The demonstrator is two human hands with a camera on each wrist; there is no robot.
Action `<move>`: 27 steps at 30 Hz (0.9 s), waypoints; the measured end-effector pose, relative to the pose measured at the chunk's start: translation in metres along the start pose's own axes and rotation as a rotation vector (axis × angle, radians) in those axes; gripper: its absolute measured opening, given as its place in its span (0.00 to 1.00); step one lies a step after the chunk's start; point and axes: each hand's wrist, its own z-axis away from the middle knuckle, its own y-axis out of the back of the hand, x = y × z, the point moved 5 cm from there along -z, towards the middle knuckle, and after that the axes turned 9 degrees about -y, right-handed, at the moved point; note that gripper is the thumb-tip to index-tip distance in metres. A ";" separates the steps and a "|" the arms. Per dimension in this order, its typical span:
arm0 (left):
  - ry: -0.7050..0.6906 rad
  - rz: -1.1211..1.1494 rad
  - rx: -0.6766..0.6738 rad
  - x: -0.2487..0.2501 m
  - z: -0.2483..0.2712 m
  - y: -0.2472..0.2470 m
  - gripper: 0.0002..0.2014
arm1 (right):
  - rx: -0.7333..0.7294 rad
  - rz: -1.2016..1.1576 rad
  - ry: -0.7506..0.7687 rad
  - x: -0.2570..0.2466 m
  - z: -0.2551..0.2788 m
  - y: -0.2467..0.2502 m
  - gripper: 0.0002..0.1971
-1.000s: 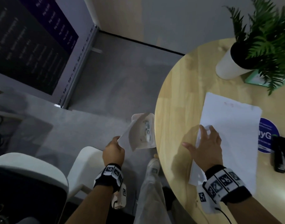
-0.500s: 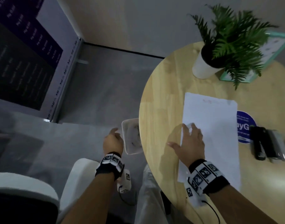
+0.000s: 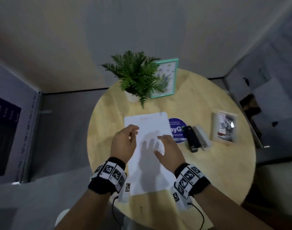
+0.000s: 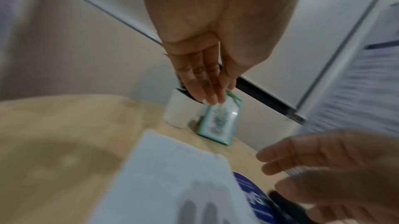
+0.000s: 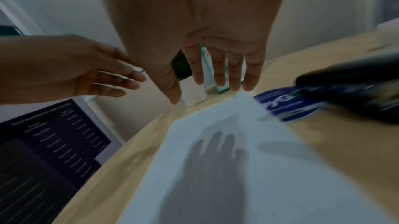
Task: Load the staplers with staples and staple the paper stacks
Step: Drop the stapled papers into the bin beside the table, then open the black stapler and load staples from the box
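Both the left hand (image 3: 123,143) and right hand (image 3: 169,151) hover empty, fingers spread, above the paper stack (image 3: 148,130) lying flat mid-desk (image 3: 107,130). The sheets look light and floppy, likely best squared and pinched at a corner. The black stapler (image 3: 192,138) lies just right; room is open leftward
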 end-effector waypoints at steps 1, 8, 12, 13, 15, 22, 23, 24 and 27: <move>-0.058 -0.018 -0.083 0.022 -0.007 -0.024 0.13 | 0.026 0.001 -0.018 0.016 0.003 0.015 0.26; -0.308 -0.424 -0.679 0.119 -0.039 -0.200 0.22 | 0.044 -0.003 -0.237 0.117 0.014 0.086 0.06; -0.313 -0.632 -0.804 0.117 -0.046 -0.251 0.21 | -0.010 -0.109 -0.322 0.158 0.007 0.093 0.09; -0.274 -0.641 -0.805 0.114 -0.047 -0.256 0.20 | -0.039 -0.107 -0.305 0.162 0.005 0.094 0.10; -0.235 -0.631 -0.790 0.111 -0.048 -0.258 0.22 | -0.090 -0.092 -0.250 0.166 0.003 0.097 0.11; -0.104 -0.272 -0.602 0.114 -0.050 -0.219 0.10 | -0.136 -0.271 -0.102 0.164 -0.005 0.111 0.21; -0.070 -0.215 -0.554 0.117 -0.046 -0.208 0.08 | -0.115 -0.330 -0.081 0.164 -0.004 0.114 0.22; -0.061 -0.166 -0.504 0.120 -0.045 -0.201 0.08 | -0.082 -0.409 -0.080 0.164 -0.005 0.119 0.23; -0.072 -0.047 -0.309 0.129 -0.031 -0.177 0.09 | -0.019 -0.602 -0.123 0.166 -0.008 0.128 0.19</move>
